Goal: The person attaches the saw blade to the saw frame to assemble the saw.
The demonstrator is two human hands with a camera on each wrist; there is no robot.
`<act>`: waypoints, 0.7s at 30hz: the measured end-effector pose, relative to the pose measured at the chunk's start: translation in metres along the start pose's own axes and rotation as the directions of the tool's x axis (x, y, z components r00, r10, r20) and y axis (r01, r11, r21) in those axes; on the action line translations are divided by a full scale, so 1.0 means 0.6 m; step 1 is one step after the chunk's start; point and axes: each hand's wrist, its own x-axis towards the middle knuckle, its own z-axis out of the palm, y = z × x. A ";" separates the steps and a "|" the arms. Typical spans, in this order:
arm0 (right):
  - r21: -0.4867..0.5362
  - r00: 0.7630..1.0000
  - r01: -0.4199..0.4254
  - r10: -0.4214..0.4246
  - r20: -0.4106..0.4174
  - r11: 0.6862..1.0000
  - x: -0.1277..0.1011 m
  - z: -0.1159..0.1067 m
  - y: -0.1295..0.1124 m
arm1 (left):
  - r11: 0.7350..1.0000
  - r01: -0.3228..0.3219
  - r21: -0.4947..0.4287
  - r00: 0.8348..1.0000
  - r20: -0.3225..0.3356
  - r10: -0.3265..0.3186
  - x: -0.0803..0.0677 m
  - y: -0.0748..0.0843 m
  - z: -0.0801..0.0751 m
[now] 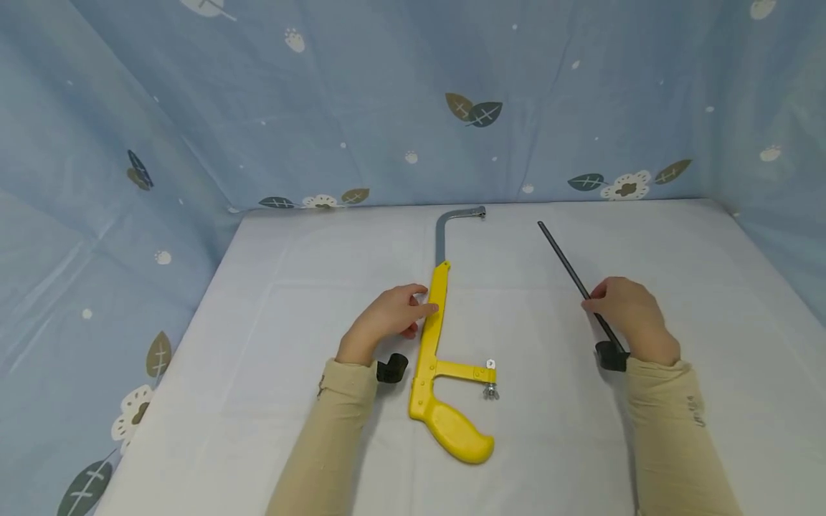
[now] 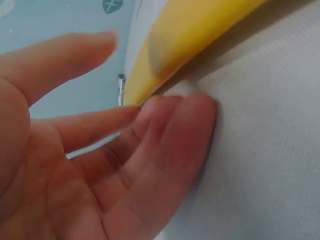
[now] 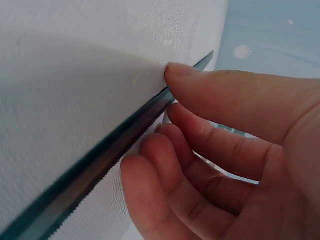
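Note:
A yellow hacksaw frame (image 1: 437, 301) with a grey bent front arm (image 1: 442, 240) lies on the white cloth, handle (image 1: 459, 433) toward the person. My left hand (image 1: 393, 315) is at the left edge of the frame's long bar. Its thumb stands away from the bar in the left wrist view, while the fingertips (image 2: 192, 115) are right at the bar's lower edge. On the right, my right hand (image 1: 622, 312) pinches a dark hacksaw blade (image 1: 561, 254) between thumb and forefinger. The blade's toothed edge (image 3: 100, 182) shows in the right wrist view, close over the cloth.
A wing nut (image 1: 491, 392) hangs from the frame's short crosspiece (image 1: 461, 370). Black wrist mounts (image 1: 392, 368) sit at both cuffs. A blue patterned curtain (image 1: 387, 100) rises behind the white-covered table (image 1: 310, 244) and along its sides.

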 end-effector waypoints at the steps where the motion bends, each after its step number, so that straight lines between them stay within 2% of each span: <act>1: -0.004 1.000 -0.002 0.002 -0.007 1.000 -0.001 0.000 0.000 | 1.000 -0.008 0.014 1.000 0.005 0.008 0.000 0.001 0.001; 7: -0.015 1.000 -0.015 0.014 -0.012 1.000 -0.004 0.002 -0.005 | 0.995 -0.044 0.088 0.999 0.029 0.042 -0.003 0.007 0.007; 10: -0.023 1.000 -0.004 0.004 -0.001 1.000 -0.004 0.003 -0.007 | 0.995 -0.052 0.090 0.998 0.034 0.050 -0.006 0.006 0.010; 21: -0.043 1.000 0.026 -0.026 0.014 0.999 -0.005 0.000 -0.010 | 0.997 -0.023 0.073 0.998 0.066 0.018 -0.010 0.009 0.017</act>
